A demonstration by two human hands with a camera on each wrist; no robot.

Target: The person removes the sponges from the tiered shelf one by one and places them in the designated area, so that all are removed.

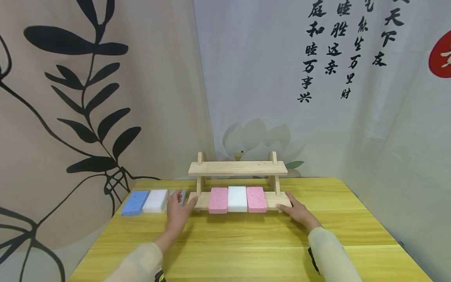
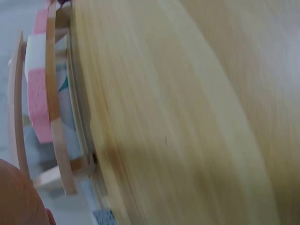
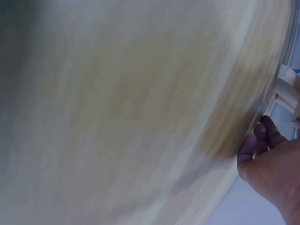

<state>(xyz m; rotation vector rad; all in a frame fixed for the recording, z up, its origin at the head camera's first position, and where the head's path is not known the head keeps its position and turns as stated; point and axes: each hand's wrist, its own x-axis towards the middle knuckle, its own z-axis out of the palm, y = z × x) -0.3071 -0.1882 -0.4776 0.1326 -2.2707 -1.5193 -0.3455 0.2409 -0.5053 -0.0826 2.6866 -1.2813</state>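
A two-tier wooden rack [image 1: 237,169] stands near the back of the table. On its lower board sit two pink sponges [image 1: 218,200] with a white sponge [image 1: 237,199] between them. My right hand [image 1: 298,210] holds the rack's right end, thumb at the front edge and fingers round the side; in the right wrist view the fingers [image 3: 248,149] are partly bent. At the left end my left hand [image 1: 179,211] has its thumb by the lower board. Its fingers stand apart from the rack, over a grey sponge [image 1: 182,196] that they partly cover.
Left of the left hand lie a white sponge [image 1: 155,201] and a blue sponge [image 1: 135,203], side by side on the wooden table [image 1: 239,250]. A printed cloth [image 1: 264,86] hangs behind the table. The table's right edge slopes away past the right arm.
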